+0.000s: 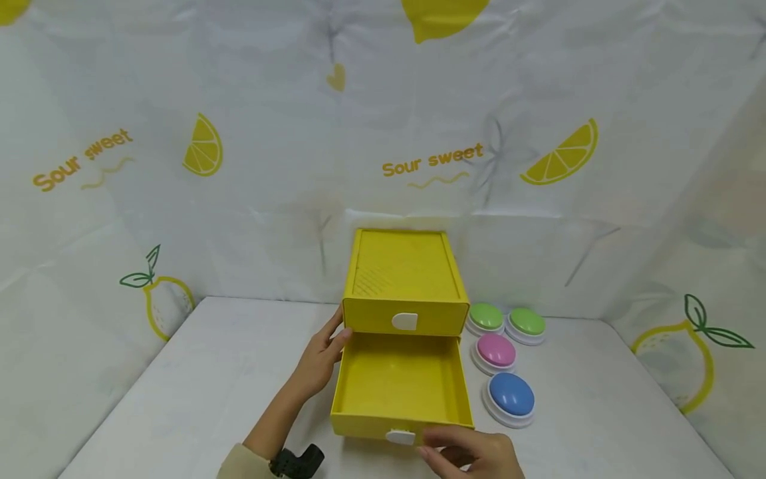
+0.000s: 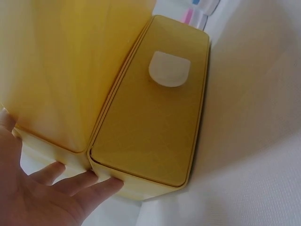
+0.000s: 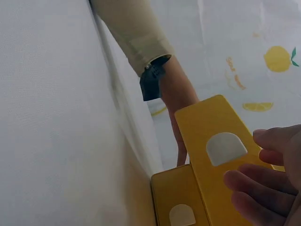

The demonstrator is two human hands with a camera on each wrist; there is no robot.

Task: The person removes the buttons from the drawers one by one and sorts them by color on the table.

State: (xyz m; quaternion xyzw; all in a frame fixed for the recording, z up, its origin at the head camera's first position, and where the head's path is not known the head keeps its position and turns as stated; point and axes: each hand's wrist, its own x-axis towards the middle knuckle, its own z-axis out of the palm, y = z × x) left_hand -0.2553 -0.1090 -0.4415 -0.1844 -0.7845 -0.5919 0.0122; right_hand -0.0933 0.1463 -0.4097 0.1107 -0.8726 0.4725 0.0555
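A yellow drawer unit (image 1: 407, 266) stands against the backdrop, and a drawer (image 1: 397, 379) below its top one is pulled out with nothing inside. Another drawer front (image 2: 150, 108) with a white handle shows beneath it in the left wrist view. My left hand (image 1: 320, 359) rests along the unit's left side, fingertips touching the yellow side wall. My right hand (image 1: 473, 456) is at the pulled-out drawer's front, right of its white handle (image 1: 400, 437). In the right wrist view its fingers are loosely bent before the front panel (image 3: 211, 155) and hold nothing.
Beside the unit's right side sit dome buttons on white bases: two green ones, including a nearer-left green button (image 1: 486, 315), a pink button (image 1: 497, 350) and a blue button (image 1: 511, 393). A lemon-print sheet (image 1: 269, 199) hangs behind the white table (image 1: 209, 379).
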